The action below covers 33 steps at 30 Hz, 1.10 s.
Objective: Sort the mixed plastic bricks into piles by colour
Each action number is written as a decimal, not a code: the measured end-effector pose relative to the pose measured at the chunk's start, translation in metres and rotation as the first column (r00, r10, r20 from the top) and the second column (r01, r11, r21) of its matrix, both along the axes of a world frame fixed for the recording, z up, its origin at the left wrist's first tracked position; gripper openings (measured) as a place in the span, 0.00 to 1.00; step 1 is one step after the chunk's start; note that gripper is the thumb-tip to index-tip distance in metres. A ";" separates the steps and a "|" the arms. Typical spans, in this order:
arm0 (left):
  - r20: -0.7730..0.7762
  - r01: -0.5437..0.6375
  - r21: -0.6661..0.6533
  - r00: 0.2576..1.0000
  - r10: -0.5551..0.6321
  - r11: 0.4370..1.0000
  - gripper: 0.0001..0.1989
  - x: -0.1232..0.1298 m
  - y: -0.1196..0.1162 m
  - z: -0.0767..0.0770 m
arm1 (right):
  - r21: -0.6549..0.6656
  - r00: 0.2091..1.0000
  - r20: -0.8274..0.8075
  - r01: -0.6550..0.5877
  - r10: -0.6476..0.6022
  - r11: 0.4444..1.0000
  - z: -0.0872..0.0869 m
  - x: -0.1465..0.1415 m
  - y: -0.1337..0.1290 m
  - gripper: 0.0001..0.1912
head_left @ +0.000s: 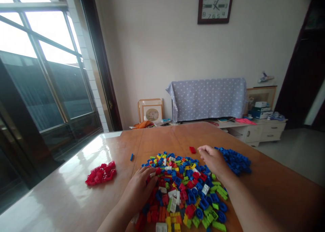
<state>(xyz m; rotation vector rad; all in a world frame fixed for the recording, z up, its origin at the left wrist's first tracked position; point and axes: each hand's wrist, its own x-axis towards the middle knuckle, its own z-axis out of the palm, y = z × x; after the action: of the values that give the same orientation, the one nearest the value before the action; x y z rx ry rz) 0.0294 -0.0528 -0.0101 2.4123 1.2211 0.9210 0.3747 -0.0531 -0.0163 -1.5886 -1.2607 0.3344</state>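
A large heap of mixed toy building bricks [177, 191] lies in front of me, in red, blue, green, yellow, orange and white. Reaching into its left side, my left hand [142, 184] has its fingers stretched out and its thumb apart, next to red and white bricks. My right hand [212, 158] is over the heap's far right edge with its fingers curled together; anything inside them is hidden. Just left of those fingertips, a single red brick [192, 150] lies on the table, not in the hand.
On the wooden table [154, 140], a pile of red bricks [101, 173] lies left and a pile of blue bricks [235, 161] right, partly behind my right arm. One small blue brick [131, 156] lies left of the heap. A low cabinet [269, 132] stands beyond.
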 end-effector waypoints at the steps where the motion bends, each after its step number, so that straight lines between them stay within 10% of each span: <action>1: -0.001 0.005 0.002 1.000 -0.005 1.000 0.16 0.000 0.000 0.000 | -0.008 0.998 0.035 -0.042 0.043 0.999 0.002 -0.009 -0.002 0.17; 8: -0.008 0.048 0.002 0.999 -0.048 0.999 0.17 0.005 -0.004 0.000 | -0.095 0.908 0.293 -0.284 0.299 0.954 0.011 -0.069 -0.024 0.13; 19: -0.054 0.092 0.042 0.994 -0.090 0.995 0.15 0.009 0.002 -0.011 | -0.241 0.715 0.568 -0.327 0.406 0.914 0.015 -0.102 -0.039 0.20; 28: -0.061 0.091 0.037 0.994 -0.089 0.995 0.15 0.010 -0.002 -0.006 | -0.197 0.776 0.521 -0.295 0.355 0.935 0.008 -0.102 -0.031 0.06; 33: -0.043 0.073 0.057 0.997 -0.071 0.996 0.16 0.010 -0.004 -0.004 | -0.157 0.873 0.201 -0.419 0.445 0.894 0.010 -0.102 -0.030 0.07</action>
<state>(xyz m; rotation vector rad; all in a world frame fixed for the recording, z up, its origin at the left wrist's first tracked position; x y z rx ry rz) 0.0397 -0.0570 -0.0141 2.5154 1.1275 0.9029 0.2729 -0.0828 -0.0066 -1.4523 -1.8159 0.5166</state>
